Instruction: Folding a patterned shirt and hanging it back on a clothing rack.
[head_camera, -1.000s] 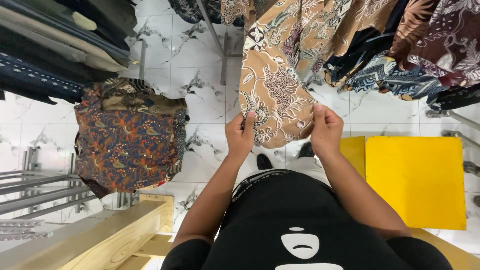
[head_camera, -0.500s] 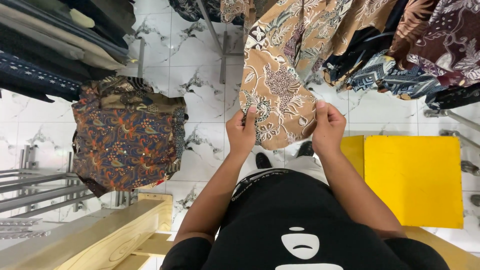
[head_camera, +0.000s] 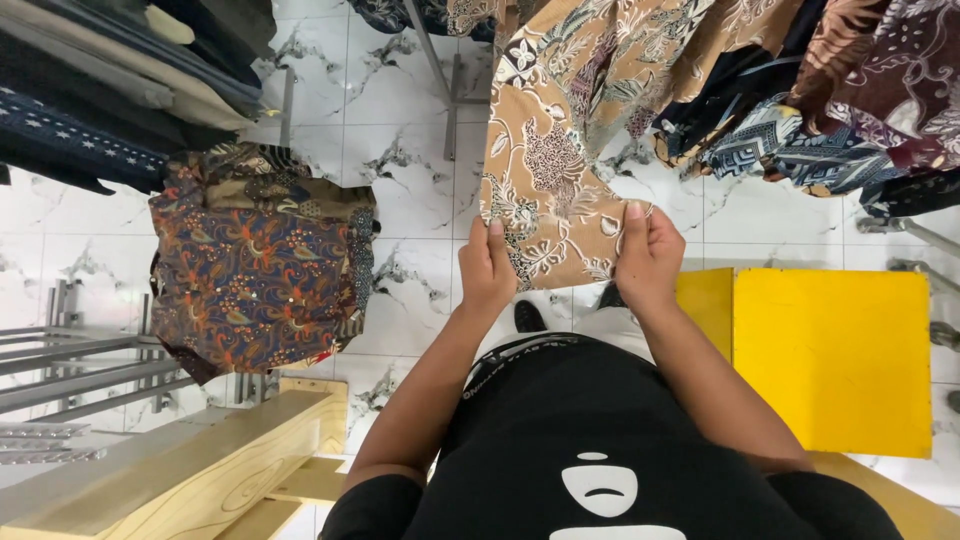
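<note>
Gripping the lower hem of a tan floral patterned shirt (head_camera: 545, 190) with both hands, seen from above over a black t-shirt (head_camera: 600, 450). Left hand (head_camera: 487, 268) is closed on the hem's left edge, fingers curled behind the fabric, thumb on top. Right hand (head_camera: 648, 255) is pinched shut on the right edge, fingers (head_camera: 634, 215) wrapped over the cloth. Shirt hangs from above, hem stretched flat between the two hands, just over the white marble floor (head_camera: 410, 200). Near the left elbow: a light wooden bench (head_camera: 200, 460), and grey metal rack bars (head_camera: 80, 370) at the left edge. Right of the right forearm: a yellow board (head_camera: 830, 360) lying on the floor. Further left, a dark blue and orange patterned garment (head_camera: 255, 270) hangs well apart from the held shirt. Beyond the hands: more patterned shirts (head_camera: 800, 110) hang at top right, touching the tan one; dark clothes (head_camera: 100, 90) fill the top left.
</note>
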